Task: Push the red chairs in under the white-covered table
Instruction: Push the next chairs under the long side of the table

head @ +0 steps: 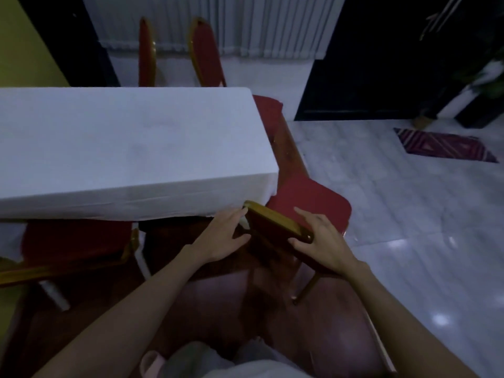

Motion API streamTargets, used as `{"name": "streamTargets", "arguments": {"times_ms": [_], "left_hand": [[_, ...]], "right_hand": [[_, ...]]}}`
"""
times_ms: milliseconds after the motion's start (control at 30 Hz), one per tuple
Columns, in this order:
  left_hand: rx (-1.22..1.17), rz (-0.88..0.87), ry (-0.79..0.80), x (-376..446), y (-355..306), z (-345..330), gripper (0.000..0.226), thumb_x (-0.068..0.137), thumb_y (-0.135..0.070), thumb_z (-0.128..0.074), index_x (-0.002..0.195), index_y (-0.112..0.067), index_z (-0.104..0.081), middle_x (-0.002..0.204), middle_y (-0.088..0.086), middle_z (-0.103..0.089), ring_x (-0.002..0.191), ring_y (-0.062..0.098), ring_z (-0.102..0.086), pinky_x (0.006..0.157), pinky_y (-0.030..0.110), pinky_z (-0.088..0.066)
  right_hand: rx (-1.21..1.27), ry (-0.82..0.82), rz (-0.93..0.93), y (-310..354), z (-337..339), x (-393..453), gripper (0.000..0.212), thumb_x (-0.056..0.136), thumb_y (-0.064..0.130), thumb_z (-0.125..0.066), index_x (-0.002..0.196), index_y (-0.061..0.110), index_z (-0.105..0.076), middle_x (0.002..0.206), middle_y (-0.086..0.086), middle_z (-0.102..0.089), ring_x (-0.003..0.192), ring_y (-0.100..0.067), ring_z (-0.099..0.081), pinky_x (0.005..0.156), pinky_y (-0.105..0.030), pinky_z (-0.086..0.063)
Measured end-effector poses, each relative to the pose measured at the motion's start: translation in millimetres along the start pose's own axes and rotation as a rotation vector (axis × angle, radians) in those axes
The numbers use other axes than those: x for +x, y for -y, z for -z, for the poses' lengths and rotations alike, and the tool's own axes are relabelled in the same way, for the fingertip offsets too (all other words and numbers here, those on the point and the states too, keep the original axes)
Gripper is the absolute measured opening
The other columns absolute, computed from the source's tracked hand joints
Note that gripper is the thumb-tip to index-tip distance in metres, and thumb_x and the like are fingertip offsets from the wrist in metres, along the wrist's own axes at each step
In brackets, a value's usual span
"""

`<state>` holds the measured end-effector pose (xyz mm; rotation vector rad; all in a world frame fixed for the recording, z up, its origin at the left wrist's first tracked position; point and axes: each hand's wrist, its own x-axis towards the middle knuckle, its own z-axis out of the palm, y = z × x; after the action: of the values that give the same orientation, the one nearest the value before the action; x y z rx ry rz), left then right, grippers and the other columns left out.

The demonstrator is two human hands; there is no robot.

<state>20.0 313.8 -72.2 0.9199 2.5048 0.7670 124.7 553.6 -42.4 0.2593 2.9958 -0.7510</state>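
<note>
Both hands grip the gold-framed backrest of a red chair point(308, 200) at centre frame: left hand point(221, 238) on its left end, right hand point(324, 241) closed over its right end. The chair stands angled at the lower right corner of the white-covered desk point(131, 148), its seat exposed. Second red chair point(76, 241) sits lower left, partly under the cloth.

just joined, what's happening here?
A person is holding the backrest of a red chair at the near right corner of the white-covered table, left hand and right hand gripping its gold-framed top. The seat sits angled and mostly outside the table. Another red chair to the left is partly under the cloth.
</note>
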Motion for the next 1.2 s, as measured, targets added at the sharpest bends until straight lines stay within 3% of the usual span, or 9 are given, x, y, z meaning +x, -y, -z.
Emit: {"name": "streamTargets", "arguments": {"times_ms": [200,333,433,533,700,800,933,1100,1200], "left_hand": [[0.070,-0.062,0.075,42.0,-47.4,-34.1,0.072,0.089,-0.041,-0.054,0.149,-0.018,-0.022,0.160,0.003,-0.017,0.149,0.018,-0.008,0.123,0.038,-0.010],[0.131,-0.100,0.136,62.2,-49.8,-41.8,0.070,0.087,-0.030,-0.059,0.147,-0.017,-0.026,0.158,0.006,-0.023,0.149,0.021,-0.012,0.123,0.041,-0.010],[0.142,-0.111,0.148,76.5,-46.8,-45.2,0.063,0.083,-0.019,-0.061,0.141,-0.016,-0.037,0.149,0.006,-0.038,0.142,0.021,-0.028,0.122,0.042,-0.018],[0.147,-0.081,0.140,87.5,-47.8,-47.8,0.054,0.078,-0.014,-0.062,0.131,-0.016,-0.049,0.132,0.004,-0.052,0.126,0.020,-0.043,0.112,0.033,-0.032],[0.195,-0.045,0.036,94.6,-54.6,-59.7,0.046,0.069,-0.012,-0.065,0.115,-0.016,-0.062,0.114,0.005,-0.065,0.110,0.024,-0.055,0.103,0.033,-0.037],[0.203,0.019,-0.046,100.2,-59.2,-68.8,0.044,0.065,-0.002,-0.064,0.105,-0.019,-0.069,0.106,0.002,-0.070,0.104,0.023,-0.058,0.099,0.035,-0.041],[0.213,0.161,-0.163,103.5,-85.8,-83.5,0.039,0.074,0.010,-0.055,0.100,-0.013,-0.073,0.105,0.008,-0.071,0.109,0.028,-0.053,0.099,0.031,-0.039],[0.222,0.384,-0.177,96.5,-116.5,-92.9,0.032,0.088,-0.003,-0.050,0.112,-0.015,-0.069,0.125,0.011,-0.056,0.125,0.028,-0.047,0.103,0.042,-0.044],[0.282,0.457,-0.168,86.8,-118.5,-98.8,0.036,0.087,-0.001,-0.052,0.113,-0.020,-0.066,0.130,0.006,-0.053,0.125,0.029,-0.051,0.095,0.047,-0.051]], "right_hand": [[-0.007,0.138,-0.085,-59.3,9.0,-9.1,0.076,0.079,0.049,-0.065,0.145,0.038,-0.029,0.126,-0.006,-0.055,0.115,-0.022,-0.051,0.086,-0.039,-0.047],[-0.094,0.262,-0.043,-79.5,2.5,-7.1,0.067,0.079,0.028,-0.065,0.140,0.034,-0.038,0.111,-0.003,-0.061,0.104,-0.021,-0.057,0.072,-0.032,-0.039],[-0.029,0.319,-0.069,-93.0,-9.1,-9.3,0.074,0.073,0.020,-0.065,0.140,0.034,-0.037,0.113,-0.001,-0.065,0.102,-0.021,-0.063,0.078,-0.036,-0.050],[0.023,0.366,-0.063,-105.0,-11.7,-6.5,0.076,0.071,0.018,-0.067,0.141,0.029,-0.040,0.107,-0.001,-0.067,0.093,-0.021,-0.065,0.077,-0.035,-0.052],[-0.054,0.561,-0.064,-112.7,1.7,4.1,0.084,0.072,0.035,-0.067,0.147,0.027,-0.029,0.103,-0.006,-0.065,0.082,-0.019,-0.061,0.070,-0.029,-0.048],[-0.115,0.723,-0.008,-120.2,7.5,18.7,0.094,0.068,0.048,-0.068,0.147,0.027,-0.023,0.107,-0.006,-0.062,0.087,-0.022,-0.061,0.076,-0.033,-0.053],[-0.174,0.838,0.093,-130.8,9.6,28.5,0.091,0.068,0.043,-0.067,0.145,0.018,-0.024,0.109,-0.010,-0.060,0.090,-0.027,-0.060,0.075,-0.036,-0.051],[-0.119,0.840,0.167,-132.9,10.5,28.1,0.071,0.073,0.036,-0.063,0.134,0.012,-0.035,0.106,-0.008,-0.059,0.089,-0.028,-0.059,0.076,-0.036,-0.048],[-0.129,0.846,0.213,-127.8,8.5,21.7,0.078,0.072,0.032,-0.064,0.138,0.007,-0.031,0.101,-0.007,-0.058,0.091,-0.031,-0.060,0.076,-0.037,-0.050]]}}
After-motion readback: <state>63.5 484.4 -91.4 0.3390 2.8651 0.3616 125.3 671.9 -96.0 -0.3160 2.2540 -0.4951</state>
